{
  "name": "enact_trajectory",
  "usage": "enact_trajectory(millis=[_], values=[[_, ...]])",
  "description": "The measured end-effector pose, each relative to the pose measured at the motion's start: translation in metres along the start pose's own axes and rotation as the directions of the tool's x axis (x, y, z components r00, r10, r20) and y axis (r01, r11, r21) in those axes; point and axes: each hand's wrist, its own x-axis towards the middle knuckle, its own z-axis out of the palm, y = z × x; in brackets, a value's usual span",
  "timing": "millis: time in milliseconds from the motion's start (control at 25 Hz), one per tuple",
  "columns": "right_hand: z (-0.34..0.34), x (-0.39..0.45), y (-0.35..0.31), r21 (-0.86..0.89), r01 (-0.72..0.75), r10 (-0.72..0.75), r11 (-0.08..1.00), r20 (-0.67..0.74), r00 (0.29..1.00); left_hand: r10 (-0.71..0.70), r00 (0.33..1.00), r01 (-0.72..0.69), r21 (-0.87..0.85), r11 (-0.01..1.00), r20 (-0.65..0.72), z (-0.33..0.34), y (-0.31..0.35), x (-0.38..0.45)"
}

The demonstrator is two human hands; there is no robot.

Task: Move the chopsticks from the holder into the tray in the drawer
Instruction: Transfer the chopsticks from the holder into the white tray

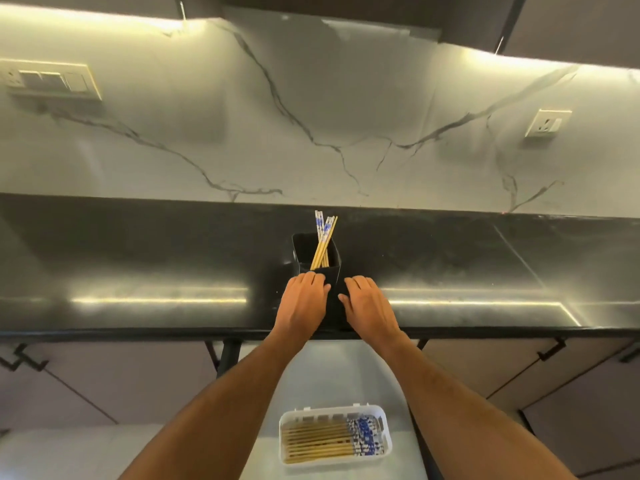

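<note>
Chopsticks (323, 242): a few remain upright, leaning, in the black square holder (332, 261), patterned blue-and-white ends up. Holder stands on the black worktop (138, 265), near its front edge.

Left hand (304, 303) lies against the holder's left side, fingers curved around it. Right hand (369, 303) lies against the right side, fingers likewise bent toward the holder. The hands are just apart, holder between them. Whether they clamp the holder or merely touch it cannot be told.

Below, in the open drawer (311, 368), a white tray (386, 431) holds a row of chopsticks lying flat, side by side, patterned ends to the right.

Behind the worktop: marble-veined wall (311, 116) with a switch plate (52, 79) at left and a socket (547, 123) at right.
</note>
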Motion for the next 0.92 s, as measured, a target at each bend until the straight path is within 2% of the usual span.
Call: enact_trajectory(millis=[200, 360, 560, 800, 920], values=[[-0.014, 0.067, 0.002, 0.036, 0.034, -0.033, 0.999, -0.032, 0.999, -0.013, 1.000, 0.013, 0.079, 0.997, -0.005, -0.004, 0.000, 0.070], [-0.005, 0.117, 0.014, 0.098, -0.031, 0.036, 0.995, -0.051, 0.998, -0.066, 0.998, 0.067, 0.104, 0.992, -0.011, 0.010, -0.010, 0.110], [0.031, 0.174, 0.037, 0.189, -0.155, 0.154, 0.970, 0.018, 0.988, -0.223, 0.975, 0.222, -0.043, 0.974, -0.014, 0.045, -0.029, 0.147], [0.069, 0.215, 0.057, 0.314, -0.234, 0.239, 0.920, 0.023, 0.971, -0.268, 0.963, 0.261, -0.162, 0.952, -0.025, 0.080, -0.044, 0.177], [0.077, 0.226, 0.057, 0.433, -0.289, 0.299, 0.854, 0.047, 0.953, -0.277, 0.961, 0.268, -0.193, 0.944, -0.020, 0.087, -0.045, 0.183]])
